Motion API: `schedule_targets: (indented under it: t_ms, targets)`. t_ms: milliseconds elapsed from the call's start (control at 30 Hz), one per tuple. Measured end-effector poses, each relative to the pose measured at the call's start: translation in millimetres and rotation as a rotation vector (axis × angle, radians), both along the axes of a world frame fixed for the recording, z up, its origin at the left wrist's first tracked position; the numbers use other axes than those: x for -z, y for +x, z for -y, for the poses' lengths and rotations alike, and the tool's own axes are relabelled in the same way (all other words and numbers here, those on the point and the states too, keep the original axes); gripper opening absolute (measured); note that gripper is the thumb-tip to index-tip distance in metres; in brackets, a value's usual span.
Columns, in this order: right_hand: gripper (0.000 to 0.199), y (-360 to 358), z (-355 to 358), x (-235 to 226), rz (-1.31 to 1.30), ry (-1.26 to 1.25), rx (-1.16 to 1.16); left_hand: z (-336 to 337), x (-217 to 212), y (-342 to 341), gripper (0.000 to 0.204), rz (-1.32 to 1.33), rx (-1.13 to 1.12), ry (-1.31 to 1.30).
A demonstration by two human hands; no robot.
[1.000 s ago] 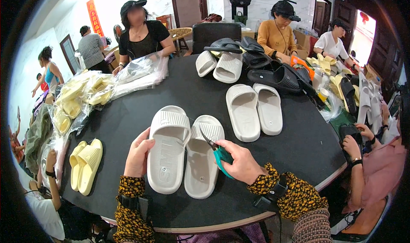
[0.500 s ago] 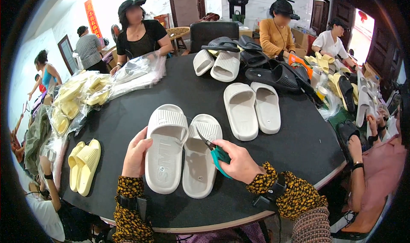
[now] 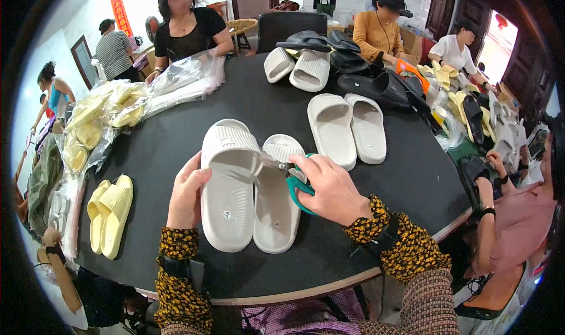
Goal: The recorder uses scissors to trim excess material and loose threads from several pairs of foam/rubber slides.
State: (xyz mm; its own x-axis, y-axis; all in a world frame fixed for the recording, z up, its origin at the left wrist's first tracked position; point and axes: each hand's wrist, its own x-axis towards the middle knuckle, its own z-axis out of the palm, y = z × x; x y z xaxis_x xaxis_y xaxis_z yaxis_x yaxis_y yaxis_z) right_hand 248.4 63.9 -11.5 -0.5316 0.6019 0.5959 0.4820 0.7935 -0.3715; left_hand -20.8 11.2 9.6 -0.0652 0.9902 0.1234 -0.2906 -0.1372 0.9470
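Note:
Pinched between my left hand's (image 3: 186, 191) thumb and fingers is the outer edge of a pale grey slide sandal (image 3: 228, 185), its ribbed strap facing up. Its mate (image 3: 273, 208) lies close against it on the right, partly covered by my right hand (image 3: 334, 189). That hand is closed round the green handles of small scissors (image 3: 298, 189). Their metal blades point left, over the mate's strap and beside the inner edge of the held sandal's strap. Whether they touch a thread I cannot tell.
Another pale grey pair (image 3: 332, 132) lies at right on the black table (image 3: 170, 276), with black slides (image 3: 376, 96) piled behind. A yellow pair (image 3: 110, 216) sits at left, near bagged yellow slides (image 3: 88, 135) and clear plastic bags (image 3: 188, 88). Several people work around the table.
The scissors have moved slightly down and now lie more level, across the strap of the right sandal. The left sandal has tilted a little in my left hand. The whole view has shifted.

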Motion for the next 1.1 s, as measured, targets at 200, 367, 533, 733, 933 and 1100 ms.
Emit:
schedule_targets:
  t_ms: [200,367,533,733,933,1100]
  targets:
    - [0.057,-21.6,-5.0,-5.9,0.141,0.325,0.008,10.2,-1.1,-4.3,0.056,0.024,0.003,-0.006]
    - [0.06,-25.4,-5.3,0.4,0.144,0.358,0.036,14.9,-4.2,1.4,0.062,0.028,0.017,-0.009]
    - [0.059,-22.0,-11.2,1.2,0.099,0.364,0.012,16.7,-10.7,6.7,0.074,-0.006,0.019,-0.011]
    - [0.057,-25.4,-13.3,2.7,0.068,0.388,-0.034,12.6,-8.1,8.1,0.075,-0.001,0.015,-0.014]
    - [0.056,-25.7,-12.3,5.7,0.083,0.407,-0.034,12.5,-6.7,11.5,0.073,-0.019,0.03,0.007]
    - [0.056,-24.1,-9.7,7.4,0.1,0.38,-0.055,14.1,-5.5,11.7,0.069,-0.028,0.031,-0.009]
